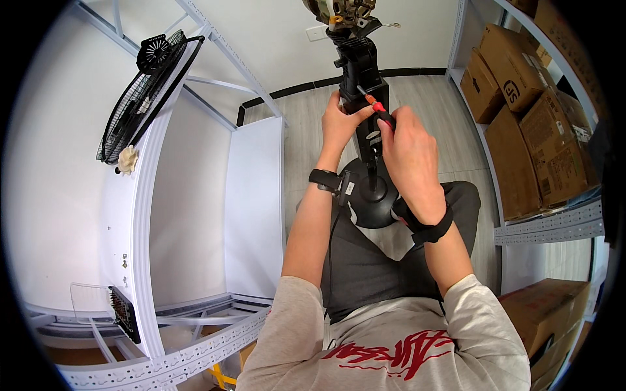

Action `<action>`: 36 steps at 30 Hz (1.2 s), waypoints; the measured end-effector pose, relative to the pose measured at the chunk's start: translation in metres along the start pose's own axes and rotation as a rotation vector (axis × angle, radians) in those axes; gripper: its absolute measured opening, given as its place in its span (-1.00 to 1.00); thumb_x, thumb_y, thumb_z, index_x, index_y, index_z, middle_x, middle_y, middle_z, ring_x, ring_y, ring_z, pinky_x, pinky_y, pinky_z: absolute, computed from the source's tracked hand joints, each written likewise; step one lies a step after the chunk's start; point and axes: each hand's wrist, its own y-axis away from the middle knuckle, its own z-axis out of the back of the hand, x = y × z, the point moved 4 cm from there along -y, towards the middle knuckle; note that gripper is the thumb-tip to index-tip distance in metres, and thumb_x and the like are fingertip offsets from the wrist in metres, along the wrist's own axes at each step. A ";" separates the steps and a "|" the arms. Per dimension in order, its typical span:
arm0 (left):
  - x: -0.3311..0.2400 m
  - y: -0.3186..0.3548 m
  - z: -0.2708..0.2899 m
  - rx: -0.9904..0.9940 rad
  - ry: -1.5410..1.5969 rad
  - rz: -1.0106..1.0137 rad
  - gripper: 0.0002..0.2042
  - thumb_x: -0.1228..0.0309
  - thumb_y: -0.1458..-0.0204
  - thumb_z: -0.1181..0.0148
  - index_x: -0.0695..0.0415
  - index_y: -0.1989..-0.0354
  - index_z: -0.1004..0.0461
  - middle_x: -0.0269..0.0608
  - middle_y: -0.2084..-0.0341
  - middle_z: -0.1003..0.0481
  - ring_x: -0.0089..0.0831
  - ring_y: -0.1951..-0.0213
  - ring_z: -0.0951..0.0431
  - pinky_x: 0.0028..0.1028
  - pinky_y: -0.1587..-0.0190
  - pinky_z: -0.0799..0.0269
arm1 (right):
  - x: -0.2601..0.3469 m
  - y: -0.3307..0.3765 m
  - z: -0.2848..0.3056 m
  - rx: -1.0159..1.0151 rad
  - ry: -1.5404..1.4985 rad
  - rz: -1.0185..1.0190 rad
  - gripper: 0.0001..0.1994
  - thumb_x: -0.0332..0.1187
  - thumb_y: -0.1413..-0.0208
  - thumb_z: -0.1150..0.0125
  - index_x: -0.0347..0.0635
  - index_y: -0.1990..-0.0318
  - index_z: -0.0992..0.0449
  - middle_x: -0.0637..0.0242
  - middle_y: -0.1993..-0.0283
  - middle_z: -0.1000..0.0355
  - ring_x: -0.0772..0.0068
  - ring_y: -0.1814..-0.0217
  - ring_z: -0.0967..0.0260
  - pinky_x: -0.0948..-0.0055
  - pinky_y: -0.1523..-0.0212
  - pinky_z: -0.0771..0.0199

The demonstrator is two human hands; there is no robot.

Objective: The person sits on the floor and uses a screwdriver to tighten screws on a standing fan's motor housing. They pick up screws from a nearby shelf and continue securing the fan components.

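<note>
My right hand point(412, 153) grips a screwdriver point(379, 108) with a red and black handle. Its tip points up and left, at the black housing of a stand fan point(360, 62). On the left side of that housing, my left hand point(339, 127) is wrapped around it, with the thumb reaching across toward the screwdriver. At the top of the fan, the bare motor point(345, 10) shows with no grille around it. Below, the column runs down to a round black base point(370, 208) on the floor between my legs. Whether the tip sits in a screw is too small to tell.
On the white shelf point(142, 260) at left lie black fan grilles point(134, 98), a beige knobbed part point(128, 159), small metal pieces point(124, 260) and a screwdriver-bit tray point(124, 314). Cardboard boxes point(512, 72) fill the rack at right. A wall socket point(317, 33) is behind the fan.
</note>
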 end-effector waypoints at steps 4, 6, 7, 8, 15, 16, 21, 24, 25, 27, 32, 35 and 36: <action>-0.001 0.000 0.001 -0.008 -0.039 0.015 -0.45 0.23 0.26 -0.54 0.17 0.11 -0.43 -0.23 0.39 -0.62 -0.52 0.35 -0.62 -0.51 0.27 -0.49 | -0.002 -0.002 -0.005 0.097 0.058 -0.031 -0.76 -0.33 -0.16 -0.19 -0.33 0.23 -0.31 -0.07 0.32 -0.44 -0.19 0.43 -0.45 0.02 0.45 -0.47; -0.005 0.002 -0.001 -0.004 -0.039 0.019 -0.46 0.23 0.25 -0.54 0.17 0.11 -0.43 -0.22 0.39 -0.62 -0.51 0.34 -0.63 -0.51 0.27 -0.49 | -0.004 -0.001 -0.005 0.078 0.027 -0.023 -0.76 -0.33 -0.17 -0.18 -0.32 0.25 -0.31 -0.06 0.32 -0.44 -0.18 0.43 -0.45 0.02 0.46 -0.46; -0.009 0.004 -0.001 0.000 -0.035 0.021 -0.46 0.23 0.25 -0.54 0.17 0.11 -0.43 -0.22 0.38 -0.62 -0.51 0.34 -0.63 -0.51 0.26 -0.49 | -0.003 -0.001 -0.002 0.020 -0.004 -0.002 -0.77 -0.33 -0.17 -0.18 -0.31 0.25 -0.31 -0.06 0.32 -0.44 -0.18 0.43 -0.45 0.02 0.46 -0.46; -0.011 0.005 -0.001 0.004 -0.032 0.022 -0.47 0.23 0.24 -0.53 0.17 0.11 -0.43 -0.22 0.38 -0.62 -0.51 0.34 -0.63 -0.50 0.26 -0.50 | -0.003 -0.001 0.000 -0.038 -0.034 0.019 -0.77 -0.33 -0.17 -0.18 -0.31 0.26 -0.31 -0.05 0.32 -0.44 -0.17 0.43 -0.45 0.02 0.46 -0.46; -0.011 0.004 -0.001 0.021 -0.038 0.026 -0.43 0.47 0.17 -0.43 0.20 -0.07 -0.34 -0.24 0.42 -0.56 -0.57 0.40 -0.53 -0.53 0.34 -0.43 | 0.001 -0.001 0.003 -0.038 0.007 0.023 -0.76 -0.32 -0.17 -0.19 -0.30 0.26 -0.31 -0.03 0.34 -0.44 -0.16 0.43 -0.45 0.03 0.47 -0.46; -0.011 0.004 -0.001 0.018 -0.046 0.028 -0.43 0.47 0.17 -0.43 0.20 -0.07 -0.34 -0.24 0.42 -0.56 -0.56 0.39 -0.53 -0.53 0.34 -0.43 | 0.000 -0.001 0.002 -0.016 0.027 0.011 -0.76 -0.31 -0.17 -0.19 -0.30 0.26 -0.31 -0.02 0.35 -0.44 -0.16 0.43 -0.45 0.03 0.47 -0.46; -0.010 0.004 0.000 0.016 -0.038 0.034 -0.43 0.39 0.21 -0.47 0.19 -0.02 -0.36 -0.24 0.42 -0.58 -0.55 0.39 -0.56 -0.53 0.32 -0.44 | -0.002 -0.002 0.000 0.014 0.029 -0.015 -0.75 -0.29 -0.18 -0.18 -0.30 0.27 -0.32 0.00 0.39 -0.46 -0.15 0.45 -0.45 0.05 0.48 -0.46; -0.008 0.004 0.001 -0.008 -0.059 0.037 -0.43 0.22 0.26 -0.54 0.17 0.09 -0.42 -0.25 0.42 -0.61 -0.53 0.38 -0.61 -0.54 0.30 -0.47 | 0.000 0.000 0.003 -0.078 -0.046 0.026 -0.74 -0.27 -0.20 -0.15 -0.31 0.30 -0.32 -0.02 0.39 -0.47 -0.15 0.45 -0.46 0.05 0.48 -0.46; -0.009 0.004 0.001 -0.013 -0.080 0.038 -0.43 0.22 0.26 -0.54 0.17 0.09 -0.42 -0.25 0.42 -0.61 -0.53 0.38 -0.61 -0.54 0.30 -0.47 | -0.001 -0.001 0.002 -0.063 -0.039 0.016 -0.74 -0.26 -0.21 -0.15 -0.31 0.30 -0.32 -0.02 0.39 -0.47 -0.16 0.45 -0.46 0.05 0.48 -0.46; -0.010 0.004 0.001 -0.009 -0.094 0.038 -0.44 0.22 0.26 -0.54 0.17 0.09 -0.42 -0.25 0.43 -0.61 -0.53 0.38 -0.61 -0.54 0.30 -0.47 | -0.001 -0.002 0.002 -0.033 -0.024 -0.005 -0.73 -0.25 -0.21 -0.14 -0.32 0.31 -0.31 -0.03 0.41 -0.47 -0.16 0.45 -0.45 0.05 0.49 -0.45; -0.010 0.004 0.001 0.003 -0.048 0.036 -0.44 0.23 0.25 -0.54 0.18 0.09 -0.42 -0.25 0.42 -0.61 -0.52 0.38 -0.61 -0.52 0.29 -0.47 | 0.000 -0.003 0.001 -0.007 0.030 -0.010 -0.74 -0.27 -0.21 -0.14 -0.31 0.32 -0.32 -0.03 0.43 -0.47 -0.16 0.47 -0.45 0.05 0.51 -0.44; -0.011 0.005 0.000 0.007 -0.050 0.030 -0.45 0.25 0.24 -0.53 0.18 0.08 -0.41 -0.25 0.41 -0.61 -0.52 0.38 -0.61 -0.51 0.28 -0.48 | -0.001 -0.002 0.001 -0.012 0.017 -0.024 -0.75 -0.28 -0.19 -0.16 -0.31 0.33 -0.33 -0.01 0.44 -0.46 -0.14 0.47 -0.45 0.06 0.51 -0.43; -0.011 0.005 0.000 0.010 -0.041 0.027 -0.44 0.25 0.23 -0.53 0.18 0.07 -0.41 -0.25 0.41 -0.61 -0.52 0.38 -0.61 -0.51 0.28 -0.48 | -0.001 -0.002 0.002 -0.019 0.008 -0.031 -0.75 -0.29 -0.18 -0.17 -0.31 0.34 -0.34 0.00 0.45 -0.46 -0.13 0.47 -0.45 0.07 0.51 -0.43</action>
